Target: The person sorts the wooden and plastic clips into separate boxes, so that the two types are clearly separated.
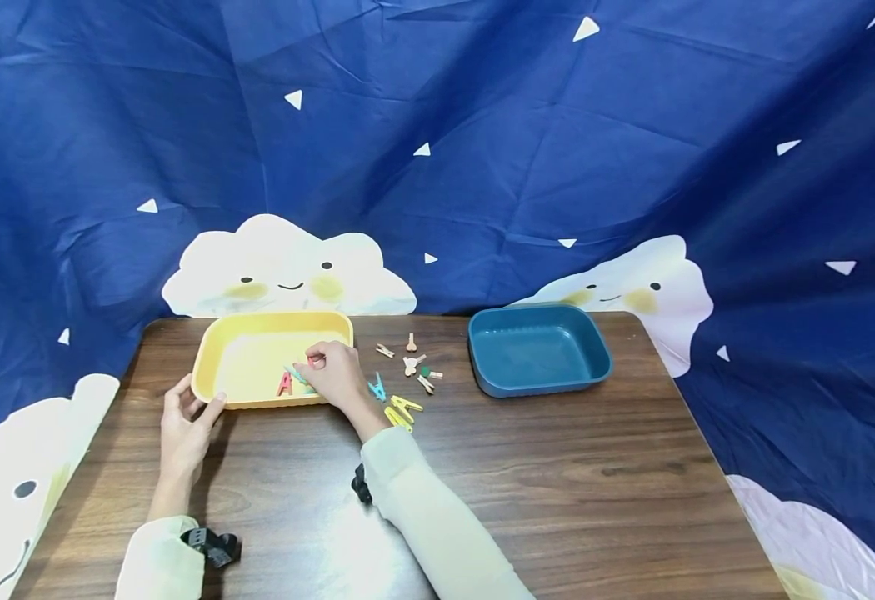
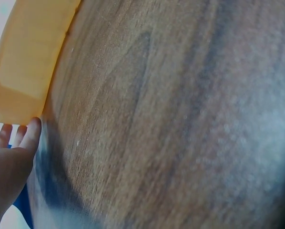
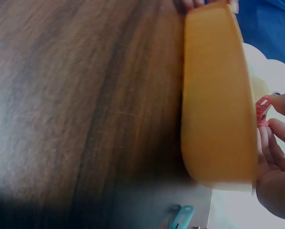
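Observation:
In the head view my left hand (image 1: 184,433) holds the front left corner of a yellow plastic tray (image 1: 207,354), thumb on the front wall and fingers along the side. My right hand (image 1: 336,375) is over the tray's right part. Between its thumb and a finger it pinches a red clothespin (image 3: 262,110), clearest in the right wrist view. Inside the tray lie another red clothespin (image 1: 285,384) and a light blue clothespin (image 1: 295,374), partly hidden by the right hand. The left wrist view shows the left fingers against the tray's end (image 2: 23,102).
Right of the tray lie a blue clothespin (image 1: 377,387), two yellow clothespins (image 1: 405,407) and several small wooden clips (image 1: 411,365). A dark blue tray (image 1: 542,387) stands farther right on the brown wooden table (image 1: 557,475). A blue cloud-print cloth (image 1: 482,167) hangs behind.

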Action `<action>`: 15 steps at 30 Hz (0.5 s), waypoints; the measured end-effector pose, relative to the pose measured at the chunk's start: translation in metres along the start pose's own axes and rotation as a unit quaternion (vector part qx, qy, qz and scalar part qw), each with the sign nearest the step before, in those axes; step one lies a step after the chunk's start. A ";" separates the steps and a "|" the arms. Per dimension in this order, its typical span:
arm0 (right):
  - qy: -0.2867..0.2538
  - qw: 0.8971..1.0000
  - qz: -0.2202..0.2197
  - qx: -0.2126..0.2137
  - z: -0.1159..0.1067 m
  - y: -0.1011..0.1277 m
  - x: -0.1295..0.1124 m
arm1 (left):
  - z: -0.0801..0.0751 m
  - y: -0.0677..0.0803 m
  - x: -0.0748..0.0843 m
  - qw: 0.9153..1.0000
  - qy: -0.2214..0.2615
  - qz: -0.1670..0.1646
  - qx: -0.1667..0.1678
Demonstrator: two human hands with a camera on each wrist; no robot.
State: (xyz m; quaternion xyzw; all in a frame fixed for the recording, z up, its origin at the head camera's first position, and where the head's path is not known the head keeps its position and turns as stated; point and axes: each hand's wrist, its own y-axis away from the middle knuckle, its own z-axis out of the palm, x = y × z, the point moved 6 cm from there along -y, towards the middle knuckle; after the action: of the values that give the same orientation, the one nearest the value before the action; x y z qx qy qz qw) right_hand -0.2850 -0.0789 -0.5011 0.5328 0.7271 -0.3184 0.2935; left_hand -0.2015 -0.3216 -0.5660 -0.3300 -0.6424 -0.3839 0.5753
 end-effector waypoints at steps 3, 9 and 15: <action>0.043 0.999 -0.018 -0.014 0.005 0.002 -0.003 | 0.001 0.000 -0.003 1.000 -0.005 -0.009 -0.005; 0.092 0.994 -0.038 -0.038 0.011 0.002 -0.006 | 0.001 -0.002 -0.003 1.000 0.003 -0.008 -0.003; 0.070 0.995 -0.027 -0.059 0.009 0.002 -0.003 | 0.002 -0.001 0.000 1.000 0.023 -0.010 -0.002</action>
State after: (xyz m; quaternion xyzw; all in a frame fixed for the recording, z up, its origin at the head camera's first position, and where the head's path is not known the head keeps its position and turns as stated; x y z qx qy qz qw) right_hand -0.2817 -0.0875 -0.5047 0.5156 0.7777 -0.2449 0.2634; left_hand -0.2036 -0.3200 -0.5664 -0.3159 -0.6311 -0.3988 0.5856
